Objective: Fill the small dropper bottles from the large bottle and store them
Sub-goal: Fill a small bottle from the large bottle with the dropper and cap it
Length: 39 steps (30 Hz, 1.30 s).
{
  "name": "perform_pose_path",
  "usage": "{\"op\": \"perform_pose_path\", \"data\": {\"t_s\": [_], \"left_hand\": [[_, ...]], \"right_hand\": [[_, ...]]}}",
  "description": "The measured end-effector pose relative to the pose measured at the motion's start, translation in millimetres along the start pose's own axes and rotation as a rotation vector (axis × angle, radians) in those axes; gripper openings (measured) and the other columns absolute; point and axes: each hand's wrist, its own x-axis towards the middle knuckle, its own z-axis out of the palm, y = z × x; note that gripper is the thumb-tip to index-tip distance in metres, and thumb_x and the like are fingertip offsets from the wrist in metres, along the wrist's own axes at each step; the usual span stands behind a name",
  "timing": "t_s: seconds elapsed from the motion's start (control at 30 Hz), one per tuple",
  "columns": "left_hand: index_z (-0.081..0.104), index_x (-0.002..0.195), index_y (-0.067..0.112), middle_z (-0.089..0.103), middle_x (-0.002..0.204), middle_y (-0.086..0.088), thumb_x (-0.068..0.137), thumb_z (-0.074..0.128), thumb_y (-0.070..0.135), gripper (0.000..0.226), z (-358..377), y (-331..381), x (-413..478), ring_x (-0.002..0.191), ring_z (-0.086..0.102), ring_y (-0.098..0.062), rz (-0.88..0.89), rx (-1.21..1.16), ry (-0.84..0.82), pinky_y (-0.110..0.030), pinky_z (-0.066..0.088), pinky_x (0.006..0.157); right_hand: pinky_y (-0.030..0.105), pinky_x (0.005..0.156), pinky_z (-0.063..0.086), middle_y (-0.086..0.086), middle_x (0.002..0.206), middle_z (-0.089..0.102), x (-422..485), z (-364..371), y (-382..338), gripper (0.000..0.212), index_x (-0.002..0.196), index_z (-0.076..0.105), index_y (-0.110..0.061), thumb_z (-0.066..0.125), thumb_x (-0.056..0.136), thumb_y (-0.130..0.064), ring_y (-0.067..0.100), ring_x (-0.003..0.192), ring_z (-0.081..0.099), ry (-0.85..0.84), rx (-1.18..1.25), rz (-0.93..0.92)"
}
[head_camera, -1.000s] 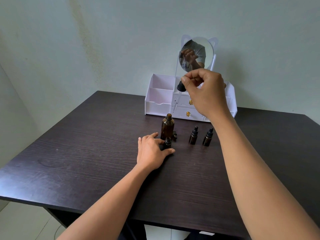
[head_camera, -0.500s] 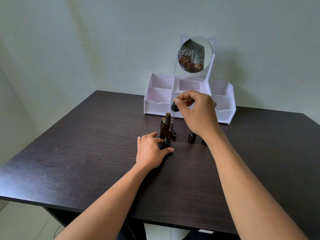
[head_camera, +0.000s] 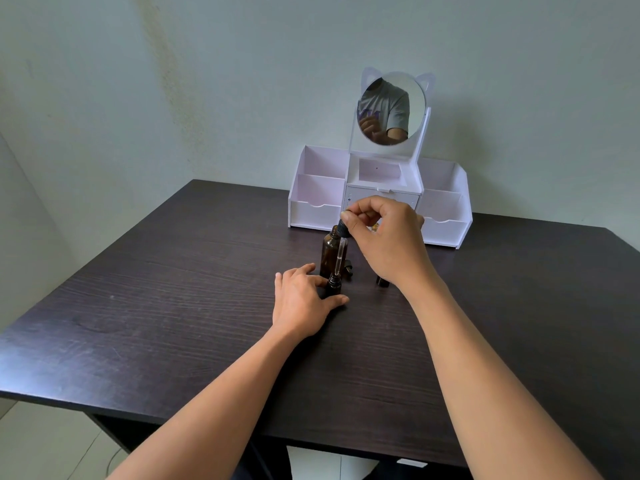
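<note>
A large amber bottle (head_camera: 329, 251) stands open in the middle of the dark table (head_camera: 173, 306). In front of it a small dark dropper bottle (head_camera: 334, 284) stands uncapped, held between the thumb and fingers of my left hand (head_camera: 304, 303). My right hand (head_camera: 388, 237) pinches the black bulb of a glass dropper (head_camera: 341, 247), whose tip points down at the small bottle's mouth. Another small bottle (head_camera: 382, 280) shows partly behind my right wrist.
A white organiser (head_camera: 311, 202) with open compartments, drawers and a cat-eared round mirror (head_camera: 391, 109) stands at the back of the table. A small dark cap (head_camera: 348, 271) lies beside the large bottle. The wall is close behind.
My right hand has come down from in front of the mirror with the dropper and now holds it over the small bottle. My left hand has stayed put.
</note>
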Motion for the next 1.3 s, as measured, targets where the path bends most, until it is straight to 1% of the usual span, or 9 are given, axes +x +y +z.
{"op": "perform_pose_path", "data": {"t_s": [0.13,0.4,0.47,0.57,0.63,0.7,0.9,1.1,1.3], "left_hand": [[0.069,0.123,0.028,0.044,0.154,0.001,0.076,0.07,0.067,0.061,0.7,0.1,-0.4,0.141,0.034,-0.023,0.001,0.001,0.004,-0.05,0.022,0.119],[0.069,0.124,0.028,0.043,0.154,0.001,0.077,0.071,0.066,0.061,-1.2,1.5,-0.6,0.142,0.033,-0.023,-0.004,0.0,0.001,-0.05,0.021,0.119],[0.069,0.124,0.028,0.043,0.154,0.001,0.077,0.071,0.066,0.061,-1.4,1.6,-0.7,0.142,0.033,-0.023,-0.005,-0.002,0.001,-0.05,0.021,0.119],[0.069,0.124,0.028,0.043,0.154,0.001,0.077,0.071,0.066,0.06,-1.3,1.6,-0.4,0.142,0.034,-0.023,-0.002,-0.002,0.002,-0.051,0.022,0.119],[0.069,0.123,0.028,0.044,0.154,0.001,0.076,0.071,0.066,0.06,-0.8,1.7,-0.5,0.142,0.034,-0.023,0.0,-0.005,0.004,-0.051,0.022,0.119],[0.07,0.122,0.028,0.044,0.153,0.0,0.076,0.071,0.066,0.06,-0.5,1.9,-0.9,0.142,0.034,-0.023,0.003,-0.01,0.009,-0.05,0.021,0.119],[0.071,0.121,0.027,0.044,0.154,0.0,0.077,0.071,0.066,0.059,-1.4,2.0,-1.4,0.142,0.034,-0.023,0.004,-0.005,0.011,-0.05,0.021,0.118],[0.07,0.122,0.026,0.044,0.154,0.0,0.076,0.072,0.065,0.06,-0.9,2.1,-3.1,0.142,0.033,-0.023,0.001,-0.013,0.016,-0.05,0.021,0.119],[0.07,0.122,0.028,0.044,0.154,0.001,0.077,0.071,0.066,0.059,-1.2,2.0,-1.3,0.142,0.033,-0.023,-0.002,-0.003,0.01,-0.05,0.021,0.119]], "right_hand": [[0.041,0.101,0.031,-0.019,0.073,0.062,-0.9,2.2,2.0,0.009,0.092,0.07,-0.029,0.067,0.092,-0.038,-0.004,0.078,0.056,-0.009,-0.003,-0.001],[0.047,0.103,0.032,-0.019,0.073,0.062,-0.9,4.5,3.0,0.005,0.09,0.069,-0.031,0.068,0.092,-0.036,-0.004,0.076,0.057,-0.016,-0.012,-0.005],[0.045,0.102,0.032,-0.019,0.073,0.062,-0.6,5.0,3.4,0.005,0.088,0.067,-0.033,0.067,0.092,-0.036,-0.004,0.076,0.057,-0.017,-0.015,-0.007],[0.039,0.097,0.031,-0.02,0.072,0.059,-1.0,5.7,4.3,0.006,0.086,0.065,-0.034,0.066,0.092,-0.035,-0.004,0.075,0.056,-0.026,-0.028,-0.014],[0.035,0.092,0.028,-0.019,0.072,0.058,-1.5,7.1,5.5,0.008,0.085,0.064,-0.033,0.066,0.093,-0.033,0.0,0.076,0.056,-0.032,-0.051,-0.028],[0.036,0.089,0.028,-0.018,0.071,0.059,-2.1,9.3,6.7,0.01,0.084,0.063,-0.034,0.066,0.093,-0.031,0.005,0.081,0.057,-0.028,-0.071,-0.043],[0.036,0.091,0.03,-0.02,0.072,0.061,-4.3,11.5,7.1,0.006,0.085,0.066,-0.035,0.07,0.089,-0.036,0.007,0.086,0.06,-0.029,-0.037,-0.037],[0.039,0.094,0.03,-0.014,0.077,0.063,-3.7,13.0,9.8,0.008,0.086,0.065,-0.032,0.065,0.093,-0.031,0.008,0.088,0.058,-0.038,-0.075,-0.042],[0.037,0.095,0.029,-0.016,0.077,0.064,-4.4,12.9,11.1,0.006,0.091,0.069,-0.031,0.066,0.093,-0.036,0.008,0.087,0.061,-0.05,-0.055,-0.013]]}}
